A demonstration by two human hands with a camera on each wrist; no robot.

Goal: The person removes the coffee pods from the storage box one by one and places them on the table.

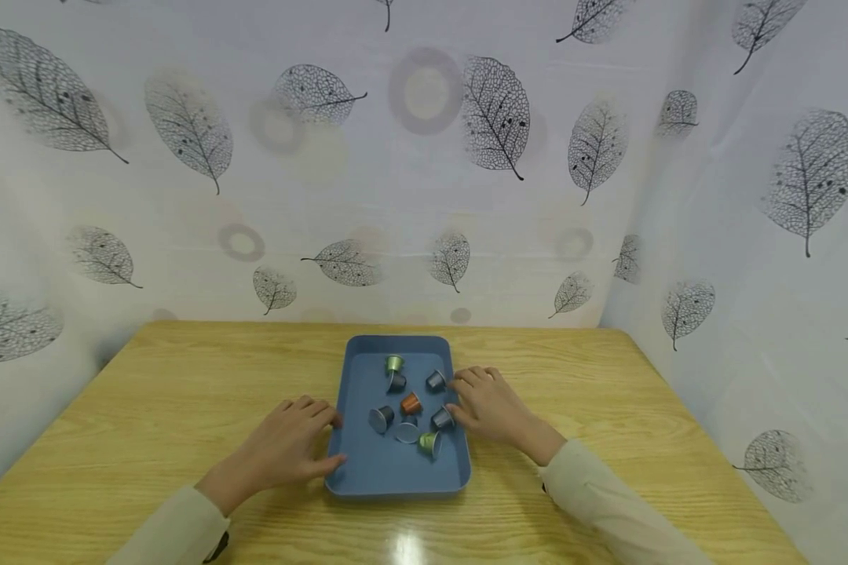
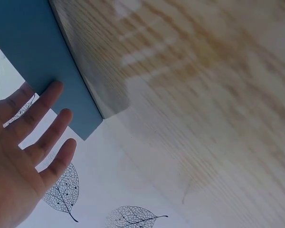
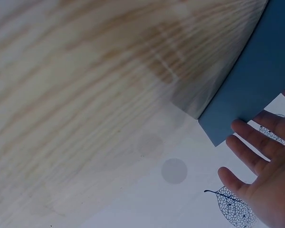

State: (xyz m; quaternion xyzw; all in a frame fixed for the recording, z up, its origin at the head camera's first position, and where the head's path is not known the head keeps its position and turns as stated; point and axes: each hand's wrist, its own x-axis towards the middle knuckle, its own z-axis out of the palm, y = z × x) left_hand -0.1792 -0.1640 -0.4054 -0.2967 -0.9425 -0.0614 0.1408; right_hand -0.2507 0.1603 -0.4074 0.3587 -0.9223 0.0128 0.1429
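A blue rectangular tray lies on the table with several coffee capsules inside. An orange capsule is near the middle. One green capsule lies at the far end, another green capsule nearer the front. Dark grey ones, such as this capsule, lie among them. My left hand is at the tray's left side, thumb and forefinger at the rim, other fingers spread along the outer wall. On the right side my right hand touches the rim, its fingers loosely extended against the outside.
The tray rests on a yellow wood-grain table. Behind and to the right hangs a pale curtain printed with dark leaves, meeting the table's far edge. Light glares off the tabletop in front of the tray.
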